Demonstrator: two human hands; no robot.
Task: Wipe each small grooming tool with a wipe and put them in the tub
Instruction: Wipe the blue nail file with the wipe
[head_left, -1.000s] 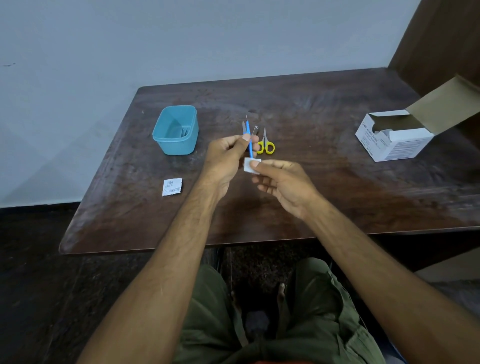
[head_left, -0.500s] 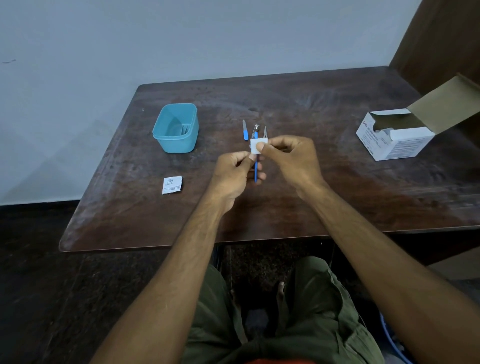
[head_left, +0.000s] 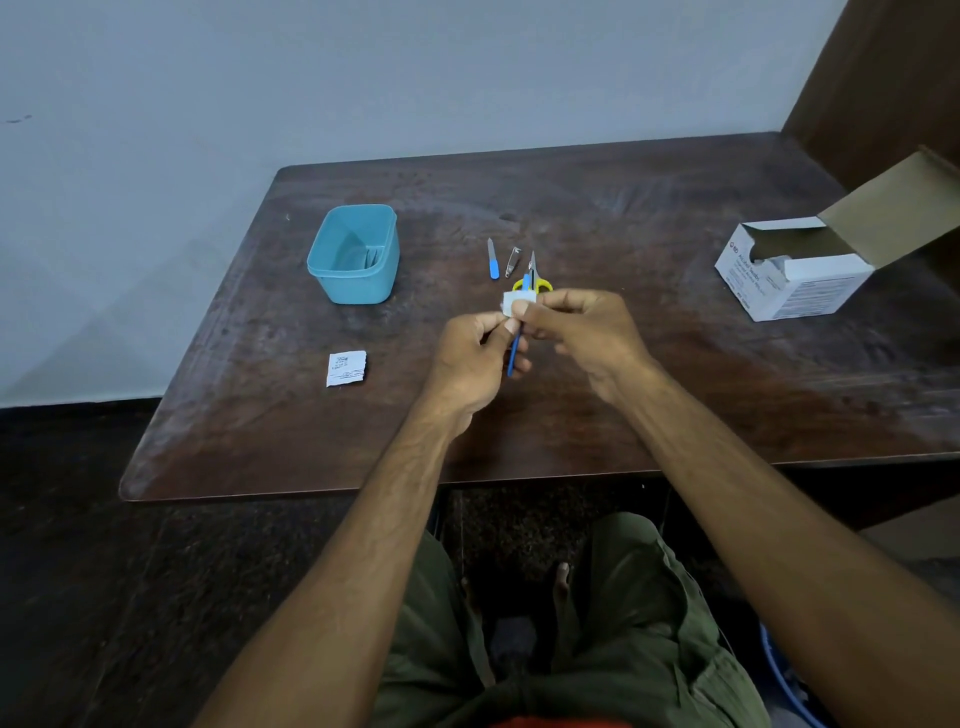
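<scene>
Dark wood table (head_left: 675, 395) fills my view, against a pale wall. My left hand (head_left: 470, 358) grips a thin blue tool (head_left: 514, 353) by its lower part; my right hand (head_left: 582, 327) pinches a white wipe (head_left: 514, 303) around its upper end. Beyond lie scissors (head_left: 540, 283), a nail file (head_left: 493, 260) and clippers (head_left: 512, 261). At far left stands the teal tub (head_left: 358, 283).

A plain room, likely in a home: a worn dark wooden table (head_left: 571, 415) stands against a bare pale painted wall (head_left: 363, 78), over a dark speckled stone floor (head_left: 78, 571). A dark wooden panel (head_left: 883, 78) rises at the right. A small opened cardboard box (head_left: 795, 280) sits on the table.
</scene>
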